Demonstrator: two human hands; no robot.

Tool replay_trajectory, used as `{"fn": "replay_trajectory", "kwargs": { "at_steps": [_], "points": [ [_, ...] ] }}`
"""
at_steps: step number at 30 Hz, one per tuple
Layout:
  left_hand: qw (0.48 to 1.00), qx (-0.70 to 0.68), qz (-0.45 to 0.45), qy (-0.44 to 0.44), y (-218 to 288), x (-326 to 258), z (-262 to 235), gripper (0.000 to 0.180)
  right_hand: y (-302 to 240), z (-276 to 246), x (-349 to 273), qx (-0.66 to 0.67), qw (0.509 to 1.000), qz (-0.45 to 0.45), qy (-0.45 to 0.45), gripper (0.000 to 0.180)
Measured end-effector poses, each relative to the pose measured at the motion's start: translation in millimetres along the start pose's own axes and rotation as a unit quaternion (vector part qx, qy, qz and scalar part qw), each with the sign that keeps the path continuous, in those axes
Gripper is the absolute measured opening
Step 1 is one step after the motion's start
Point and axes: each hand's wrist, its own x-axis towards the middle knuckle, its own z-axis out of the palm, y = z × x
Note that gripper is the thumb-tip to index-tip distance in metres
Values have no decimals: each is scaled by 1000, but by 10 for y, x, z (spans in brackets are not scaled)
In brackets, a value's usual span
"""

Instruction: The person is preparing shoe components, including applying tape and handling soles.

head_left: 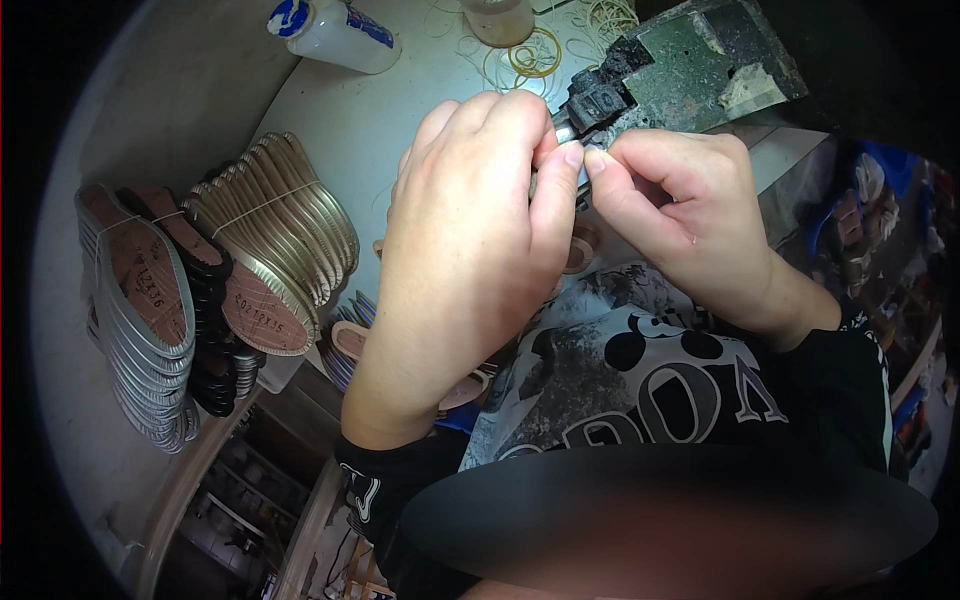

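My left hand (465,215) and my right hand (690,195) meet close together at a small machine with a green, worn body (690,75) and a black, crusted head (597,100). Thumb and forefinger are pinched on each hand, the tips almost touching. Whatever sits between them is too small and too covered to name. A bit of shiny metal (564,128) shows by the black head, just beyond my left fingertips. Below the hands, partly hidden by my left wrist, are more shoe soles with brown insides (350,340).
Left on the white table (345,125) stand tied bundles of soles: silver-edged (150,330), black (190,235) and gold-edged (290,205). Behind are a white bottle with a blue cap (340,38), a jar of cloudy liquid (498,20) and loose rubber bands (535,55).
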Motion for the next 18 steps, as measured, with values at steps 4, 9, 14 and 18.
{"fn": "replay_trajectory", "kwargs": {
  "at_steps": [4, 9, 14, 18],
  "points": [
    [1000, -15, -4, -1, -7, 36, 5, 18, -16, -16, 15, 11, 999, 34, -2, 30],
    [999, -37, -3, -2, -38, 13, 16, 18, -3, 10, -4, 9, 999, 36, -3, 29],
    [999, -28, 21, 28, -59, -7, 76, 21, 25, 40, -25, -3, 1000, 6, 27, 27],
    [998, -31, 24, 43, -55, -36, 117, 21, -2, 31, -33, -2, 1000, 1, 29, 25]
  ]
}}
